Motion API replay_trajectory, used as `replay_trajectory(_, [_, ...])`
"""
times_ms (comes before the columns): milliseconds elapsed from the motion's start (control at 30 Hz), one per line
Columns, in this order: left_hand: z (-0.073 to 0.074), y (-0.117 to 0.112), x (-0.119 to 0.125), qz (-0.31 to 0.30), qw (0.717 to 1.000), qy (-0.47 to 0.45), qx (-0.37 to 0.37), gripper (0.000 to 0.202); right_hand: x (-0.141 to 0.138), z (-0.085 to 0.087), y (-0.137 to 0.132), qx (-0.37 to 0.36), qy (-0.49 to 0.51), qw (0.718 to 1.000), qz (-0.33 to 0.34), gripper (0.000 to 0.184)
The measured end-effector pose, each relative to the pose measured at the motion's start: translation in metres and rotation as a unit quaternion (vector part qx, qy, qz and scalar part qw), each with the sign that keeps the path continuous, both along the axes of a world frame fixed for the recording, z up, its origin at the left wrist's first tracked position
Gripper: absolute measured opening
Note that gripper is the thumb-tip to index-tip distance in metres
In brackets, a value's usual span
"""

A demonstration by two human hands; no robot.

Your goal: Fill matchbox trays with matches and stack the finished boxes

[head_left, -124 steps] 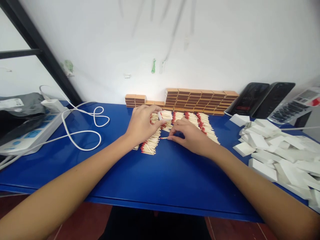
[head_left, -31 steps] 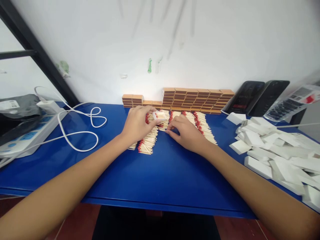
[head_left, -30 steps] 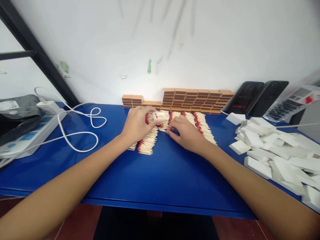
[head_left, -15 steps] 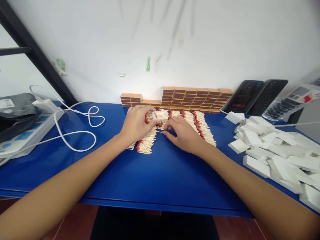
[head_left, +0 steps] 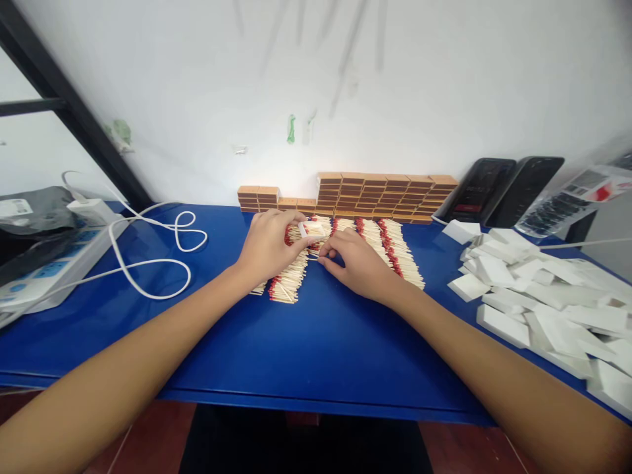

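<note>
Left hand: grip grasping white matchbox tray, at twelve o'clock over tabletop. Right hand, at tray's four o'clock: grip pinching one matchstick. Stacked matchboxes: at tray's two o'clock.

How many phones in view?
2: the left phone, screen lit, leaning at the desk's back right; the right phone beside it, next to a clear bottle. Others may be hidden.
</note>
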State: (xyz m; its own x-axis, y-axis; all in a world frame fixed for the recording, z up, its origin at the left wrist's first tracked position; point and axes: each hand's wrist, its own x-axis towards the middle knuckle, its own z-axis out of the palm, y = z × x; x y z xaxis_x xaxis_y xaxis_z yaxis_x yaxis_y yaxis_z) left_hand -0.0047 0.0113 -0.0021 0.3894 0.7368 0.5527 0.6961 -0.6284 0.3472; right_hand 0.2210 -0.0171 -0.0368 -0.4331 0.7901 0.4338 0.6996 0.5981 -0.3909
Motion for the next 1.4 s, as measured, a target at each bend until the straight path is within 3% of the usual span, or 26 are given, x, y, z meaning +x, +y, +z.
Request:
replay_trajectory(300, [-0.001,0.001,-0.001,-0.008,1.0,0.001,0.009,0.03,-0.004,0.003,-0.002,-0.018,-0.025,0.999,-0.023,0.014])
replay_trajectory(533, [-0.001,0.003,-0.003,-0.007,1.0,0.005,0.007,0.032,0.026,0.017,0.003,-0.056,-0.072,0.995,-0.045,0.02])
replay_trajectory(700, [-0.002,0.002,-0.001,-0.03,1.0,-0.001,0.002,0.034,0.034,0.03,0.004,0.012,-0.008,0.997,-0.081,0.017])
replay_trajectory(833, [-0.001,-0.004,0.003,-0.067,0.998,-0.014,-0.006,0.034,0.023,0.032,-0.002,0.058,0.029,0.996,-0.057,0.011])
replay_trajectory(1100, [-0.001,-0.011,0.009,-0.118,0.992,-0.045,-0.022,0.033,0.02,0.026,-0.002,0.082,0.024,0.995,-0.043,0.012])
replay_trajectory(1400, [-0.001,-0.011,0.008,-0.126,0.99,-0.058,-0.032,0.032,0.016,0.026,-0.007,0.104,0.032,0.994,-0.017,0.009])
